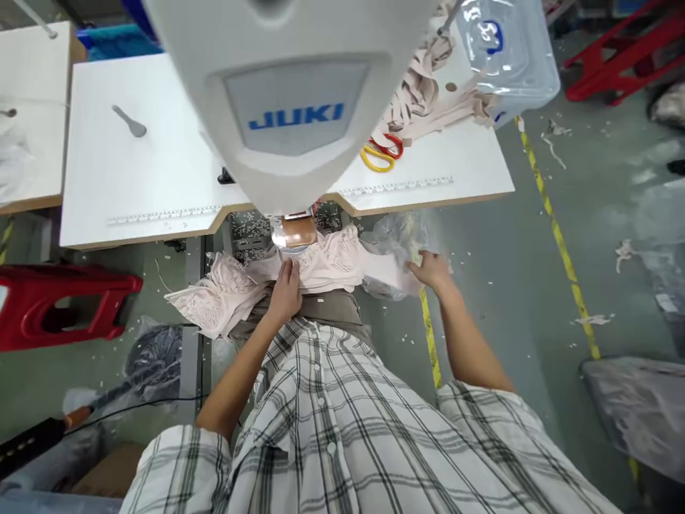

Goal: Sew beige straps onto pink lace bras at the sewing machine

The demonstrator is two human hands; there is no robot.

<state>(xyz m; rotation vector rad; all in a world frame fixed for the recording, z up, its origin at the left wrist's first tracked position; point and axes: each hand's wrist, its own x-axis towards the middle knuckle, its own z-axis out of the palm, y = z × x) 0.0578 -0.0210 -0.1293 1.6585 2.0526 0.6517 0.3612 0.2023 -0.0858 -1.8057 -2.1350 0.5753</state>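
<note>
A pale pink lace bra lies across my lap under the head of a white JUKI sewing machine. One of its cups hangs to the left, and its side band stretches to the right. My left hand lies on the bra just in front of the machine's metal and amber guard, fingers flat and close together. Out to the right, my right hand is closed at the far end of the band, thumb and forefinger bent around it. The needle area is hidden behind the guard.
Yellow and red scissors lie on the white table, near a heap of pale fabric strips. A clear plastic bin stands at back right. A red stool is at left. Clear plastic hangs behind the band.
</note>
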